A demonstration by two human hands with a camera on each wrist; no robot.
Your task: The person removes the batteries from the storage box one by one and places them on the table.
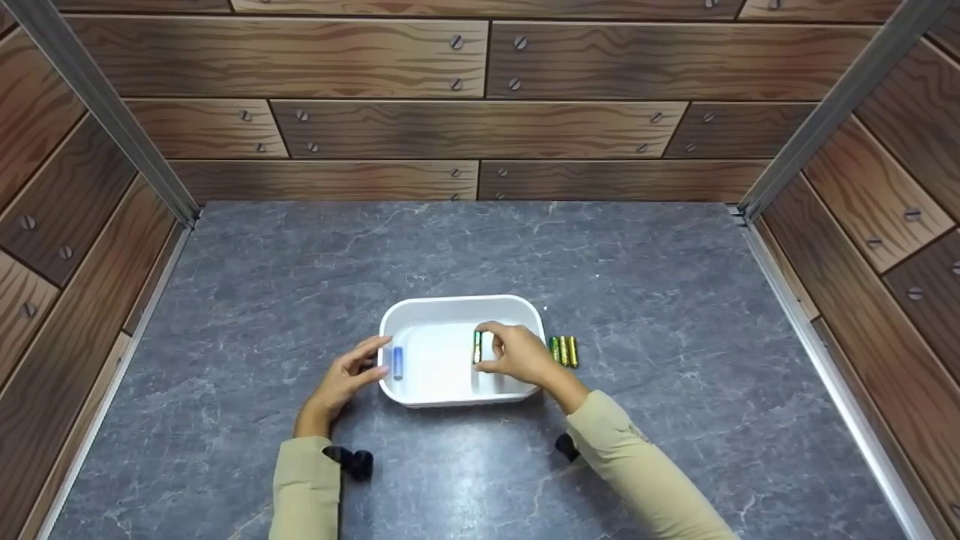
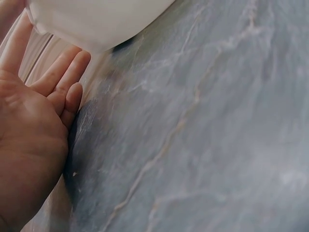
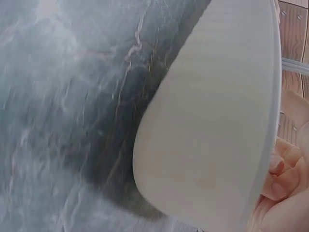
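Note:
A white rectangular tub [image 1: 435,375] stands on the table, and a blue battery [image 1: 398,363] lies inside it along the left wall. My left hand [image 1: 347,380] touches the tub's left rim with fingertips and thumb spread; the left wrist view shows its fingers mostly straight beside the tub wall. Over the right half of the tub, my right hand [image 1: 517,355] pinches a green and gold battery [image 1: 477,348] by its ends between thumb and forefinger. In the right wrist view the tub's wall [image 3: 212,121] hides most of that hand and the battery.
Three green and gold batteries [image 1: 564,351] lie side by side just right of the tub. The grey marbled table [image 1: 480,247] is bounded by wood-patterned walls [image 1: 480,127] with metal corner rails. Black wrist devices [image 1: 355,463] show by both sleeves.

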